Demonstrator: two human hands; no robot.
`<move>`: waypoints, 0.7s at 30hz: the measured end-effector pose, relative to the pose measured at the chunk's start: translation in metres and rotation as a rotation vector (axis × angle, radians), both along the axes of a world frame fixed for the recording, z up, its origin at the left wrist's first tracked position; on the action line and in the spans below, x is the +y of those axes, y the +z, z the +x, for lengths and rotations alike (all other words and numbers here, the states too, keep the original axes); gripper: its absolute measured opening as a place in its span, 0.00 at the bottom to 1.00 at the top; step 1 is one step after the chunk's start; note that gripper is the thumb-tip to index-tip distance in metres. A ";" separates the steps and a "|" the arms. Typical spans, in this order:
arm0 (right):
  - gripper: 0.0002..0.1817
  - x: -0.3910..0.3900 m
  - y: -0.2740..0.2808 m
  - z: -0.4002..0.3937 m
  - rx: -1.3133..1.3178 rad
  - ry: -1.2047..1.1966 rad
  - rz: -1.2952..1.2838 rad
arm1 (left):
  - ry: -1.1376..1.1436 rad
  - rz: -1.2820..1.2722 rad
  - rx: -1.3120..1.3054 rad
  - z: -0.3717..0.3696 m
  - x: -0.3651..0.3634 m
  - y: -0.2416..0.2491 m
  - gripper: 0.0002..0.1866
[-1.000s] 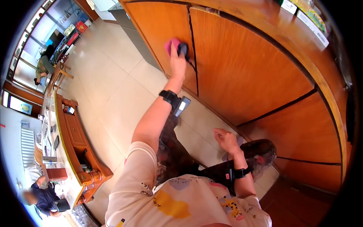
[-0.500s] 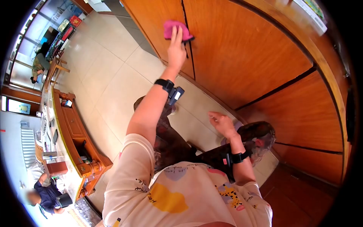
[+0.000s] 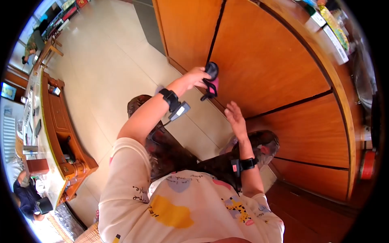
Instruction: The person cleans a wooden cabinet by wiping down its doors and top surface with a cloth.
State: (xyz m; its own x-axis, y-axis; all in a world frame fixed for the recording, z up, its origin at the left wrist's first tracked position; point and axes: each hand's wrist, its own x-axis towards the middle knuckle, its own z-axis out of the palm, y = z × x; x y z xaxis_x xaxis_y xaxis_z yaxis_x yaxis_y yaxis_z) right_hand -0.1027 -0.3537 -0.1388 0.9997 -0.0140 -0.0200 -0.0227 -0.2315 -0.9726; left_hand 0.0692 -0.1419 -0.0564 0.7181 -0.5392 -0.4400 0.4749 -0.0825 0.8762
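My left hand (image 3: 197, 77) is closed on a pink cloth with black parts (image 3: 214, 86), at the lower part of a brown wooden cabinet front (image 3: 259, 52). A black rounded patch faces up at its top, and a black loop hangs below. The fingertips are partly hidden behind the cloth. My right hand (image 3: 236, 116) is raised with its fingers apart and holds nothing. It hovers in front of the cabinet, above my right knee (image 3: 269, 143), to the right of and lower than the cloth.
Boxes (image 3: 335, 44) lie on the cabinet's top at the right. A wooden desk (image 3: 67, 133) stands at the left, with a person (image 3: 26, 194) beside it. Another person (image 3: 31, 44) sits farther back. Pale floor tiles (image 3: 109, 60) lie between.
My left hand has come down along the cabinet front toward me, and the cloth has turned to show its black side. My right hand has risen slightly, its fingers more spread.
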 end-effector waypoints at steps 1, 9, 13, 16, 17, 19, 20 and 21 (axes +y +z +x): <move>0.33 0.022 0.043 0.005 0.128 -0.102 0.121 | -0.047 -0.049 -0.010 -0.009 0.003 -0.002 0.19; 0.24 0.072 0.101 0.084 0.156 -0.237 0.691 | -0.090 -0.249 -0.227 -0.038 0.027 0.053 0.46; 0.36 0.086 0.203 0.144 -0.702 -0.253 -0.166 | 0.315 -0.299 -0.223 0.000 0.079 0.072 0.36; 0.33 0.095 0.248 0.200 -1.248 -0.337 -0.922 | 0.454 -0.310 -0.184 0.017 0.094 0.048 0.32; 0.32 0.100 0.258 0.224 -1.281 -0.345 -1.181 | 0.494 -0.341 -0.135 0.029 0.097 0.028 0.30; 0.29 0.095 0.242 0.255 -1.197 -0.294 -1.595 | 0.529 -0.324 -0.066 0.029 0.099 -0.002 0.29; 0.28 0.097 0.231 0.278 -1.142 -0.200 -1.818 | 0.659 -0.325 0.022 0.040 0.099 -0.019 0.28; 0.27 0.099 0.226 0.278 -1.112 -0.176 -1.794 | 0.781 -0.261 0.119 0.035 0.101 -0.027 0.27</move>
State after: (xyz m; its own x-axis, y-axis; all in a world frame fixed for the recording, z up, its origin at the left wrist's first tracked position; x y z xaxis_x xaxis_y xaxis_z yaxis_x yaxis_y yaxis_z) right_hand 0.1752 -0.2549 0.0875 0.5670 0.5904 0.5744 0.1465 -0.7585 0.6350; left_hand 0.1045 -0.0411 -0.0834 0.8846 0.0000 -0.4663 0.4015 0.5086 0.7617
